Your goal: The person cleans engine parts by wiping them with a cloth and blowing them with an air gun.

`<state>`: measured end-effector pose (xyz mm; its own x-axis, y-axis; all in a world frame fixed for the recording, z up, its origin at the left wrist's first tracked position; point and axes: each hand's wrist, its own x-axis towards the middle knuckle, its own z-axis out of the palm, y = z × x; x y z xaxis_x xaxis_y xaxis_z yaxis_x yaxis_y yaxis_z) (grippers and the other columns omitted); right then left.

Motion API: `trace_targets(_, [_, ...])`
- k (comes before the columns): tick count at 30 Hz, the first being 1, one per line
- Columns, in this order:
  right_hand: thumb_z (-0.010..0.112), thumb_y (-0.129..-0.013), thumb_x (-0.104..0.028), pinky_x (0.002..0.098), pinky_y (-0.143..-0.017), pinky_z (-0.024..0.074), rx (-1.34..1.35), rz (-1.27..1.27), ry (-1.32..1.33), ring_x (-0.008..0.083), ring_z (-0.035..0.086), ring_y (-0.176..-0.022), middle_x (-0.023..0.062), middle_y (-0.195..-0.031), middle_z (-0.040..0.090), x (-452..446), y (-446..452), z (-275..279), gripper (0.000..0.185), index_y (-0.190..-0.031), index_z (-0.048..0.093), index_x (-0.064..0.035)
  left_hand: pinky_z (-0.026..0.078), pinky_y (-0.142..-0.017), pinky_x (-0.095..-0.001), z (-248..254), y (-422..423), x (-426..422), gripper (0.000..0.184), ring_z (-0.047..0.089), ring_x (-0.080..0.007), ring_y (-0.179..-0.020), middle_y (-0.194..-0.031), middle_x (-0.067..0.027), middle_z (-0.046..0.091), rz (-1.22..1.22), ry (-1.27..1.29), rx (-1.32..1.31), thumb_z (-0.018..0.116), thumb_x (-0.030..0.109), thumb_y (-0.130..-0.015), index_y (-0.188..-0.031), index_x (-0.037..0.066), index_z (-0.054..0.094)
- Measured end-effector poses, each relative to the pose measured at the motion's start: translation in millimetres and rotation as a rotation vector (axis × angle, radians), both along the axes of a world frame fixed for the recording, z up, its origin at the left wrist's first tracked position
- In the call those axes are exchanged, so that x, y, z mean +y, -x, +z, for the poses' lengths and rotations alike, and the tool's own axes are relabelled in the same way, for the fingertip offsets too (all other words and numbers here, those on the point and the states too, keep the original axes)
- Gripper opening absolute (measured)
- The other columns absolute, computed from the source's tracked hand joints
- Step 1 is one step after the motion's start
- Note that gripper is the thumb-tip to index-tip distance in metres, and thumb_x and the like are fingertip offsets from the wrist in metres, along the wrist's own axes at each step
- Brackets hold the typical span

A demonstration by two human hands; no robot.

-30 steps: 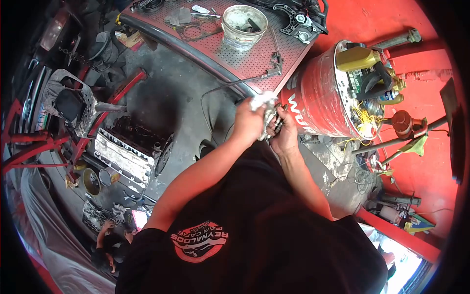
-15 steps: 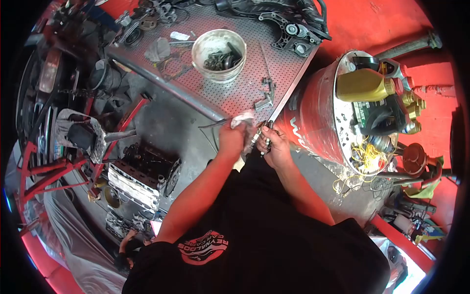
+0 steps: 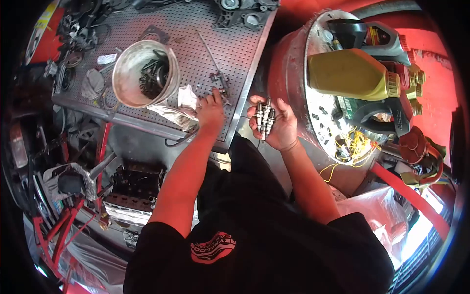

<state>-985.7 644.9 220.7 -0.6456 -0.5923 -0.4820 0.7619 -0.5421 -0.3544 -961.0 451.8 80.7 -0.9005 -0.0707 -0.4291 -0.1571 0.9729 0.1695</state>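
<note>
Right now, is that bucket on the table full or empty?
Neither: the bucket is partly filled. Dark parts lie inside toward the bottom, and bare pale wall shows above them.

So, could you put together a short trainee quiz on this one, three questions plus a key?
1. Which hand holds the spark plugs?
2. True or false: the white bucket stands on the perforated table.
3. Fill in the blank: between the bucket and the left hand lies a crumpled white ____.

Key:
1. The right hand.
2. True.
3. Cloth.
</note>
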Motion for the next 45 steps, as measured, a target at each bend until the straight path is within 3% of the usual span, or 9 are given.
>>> trace_targets(4, [0.036, -0.093, -0.055, 0.0265, -0.047, 0.0394, 0.050, -0.051, -0.073, 0.0191, 0.057, -0.073, 0.0102, -0.098, 0.063, 2.8, -1.8, 5.7, 0.061, -0.129, 0.051, -0.0076, 0.042, -0.091, -0.0569, -23.5, 1.8, -7.7, 0.066, 0.055, -0.0368, -0.109, -0.114, -0.0166, 0.057, 0.015, -0.070, 0.049, 0.060, 0.015, -0.080, -0.137, -0.001, 0.030])
trace_targets(12, [0.046, -0.094, -0.043, 0.0272, -0.050, 0.0430, 0.082, -0.134, -0.112, 0.0169, 0.059, -0.073, 0.0063, -0.097, 0.065, 4.4, -25.0, 3.3, 0.047, -0.126, 0.051, -0.0100, 0.045, -0.091, -0.0429, 170.8, -75.1, -62.4, 0.050, 0.056, -0.0350, -0.103, -0.112, -0.0181, 0.056, -0.019, -0.473, 0.569, 0.066, -0.001, -0.074, -0.122, 0.009, 0.057])
trace_targets(16, [0.044, -0.094, -0.051, 0.0288, -0.051, 0.0455, 0.138, -0.045, -0.115, 0.0182, 0.061, -0.075, 0.0061, -0.099, 0.066, 3.8, -40.2, 2.4, 0.052, -0.126, 0.052, -0.0110, 0.049, -0.081, -0.0286, 297.0, -166.9, -110.2, 0.038, 0.065, -0.0190, -0.091, -0.100, -0.0103, 0.067, 0.393, -1.021, 0.185, 0.070, 0.013, -0.083, -0.119, 0.004, 0.061])
trace_targets(20, [0.033, -0.097, -0.056, 0.0304, -0.053, 0.0454, 0.158, 0.043, -0.144, 0.0196, 0.064, -0.075, 0.0090, -0.101, 0.067, -5.9, -60.5, 17.6, 0.058, -0.124, 0.054, -0.0102, 0.049, -0.078, -0.0283, 362.0, -246.7, -146.4, 0.040, 0.063, -0.0151, -0.084, -0.094, -0.0078, 0.069, 0.323, -1.091, 0.168, 0.073, 0.022, -0.082, -0.112, -0.002, 0.062])
trace_targets(26, [0.030, -0.098, -0.054, 0.0325, -0.053, 0.0477, 0.296, 0.036, -0.107, 0.0225, 0.066, -0.076, 0.0113, -0.103, 0.067, -24.2, -103.7, 14.9, 0.056, -0.126, 0.052, -0.0099, 0.050, -0.071, -0.0274, 376.2, -328.8, -140.2, 0.038, 0.063, -0.0149, -0.074, -0.104, -0.0111, 0.068, 0.245, -0.946, 0.362, 0.072, 0.015, -0.081, -0.112, -0.003, 0.061])
trace_targets(28, [0.030, -0.099, -0.050, 0.0343, -0.054, 0.0499, 0.331, 0.043, -0.096, 0.0247, 0.068, -0.079, 0.0128, -0.105, 0.067, -31.6, -121.0, 28.5, 0.054, -0.128, 0.050, -0.0088, 0.049, -0.067, -0.0246, 382.9, -346.9, -132.0, 0.034, 0.062, -0.0114, -0.072, -0.106, -0.0113, 0.067, 0.471, -1.131, 0.107, 0.070, 0.006, -0.081, -0.114, -0.001, 0.061])
trace_targets(33, [0.036, -0.100, -0.047, 0.0276, -0.046, 0.0441, 0.320, 0.032, -0.163, 0.0219, 0.062, -0.071, 0.0114, -0.099, 0.065, -50.8, -153.4, 36.5, 0.050, -0.128, 0.050, -0.0079, 0.043, -0.054, -0.0225, 388.6, -384.3, -115.0, 0.027, 0.052, -0.0059, -0.057, -0.062, 0.0000, 0.059, 0.471, -1.012, -0.024, 0.075, 0.015, -0.083, -0.104, 0.001, 0.063])
trace_targets(35, [0.042, -0.100, -0.045, 0.0224, -0.042, 0.0328, 0.283, 0.078, -0.160, 0.0141, 0.050, -0.060, 0.0067, -0.088, 0.060, -53.9, -163.7, 33.2, 0.045, -0.125, 0.052, -0.0104, 0.041, -0.053, -0.0231, 383.0, -390.2, -112.7, 0.025, 0.050, -0.0059, -0.056, -0.061, -0.0002, 0.057, 0.465, -0.929, 0.036, 0.074, 0.015, -0.084, -0.101, 0.001, 0.063])
trace_targets(45, [0.047, -0.098, -0.040, 0.0225, -0.042, 0.0346, 0.271, 0.102, -0.046, 0.0143, 0.052, -0.063, 0.0092, -0.093, 0.061, -59.9, -195.3, 15.2, 0.041, -0.127, 0.053, -0.0112, 0.038, -0.052, -0.0252, 393.1, -408.2, -116.7, 0.021, 0.044, -0.0061, -0.054, -0.059, -0.0027, 0.052, 0.337, -0.791, 0.194, 0.071, 0.018, -0.087, -0.097, 0.001, 0.062])
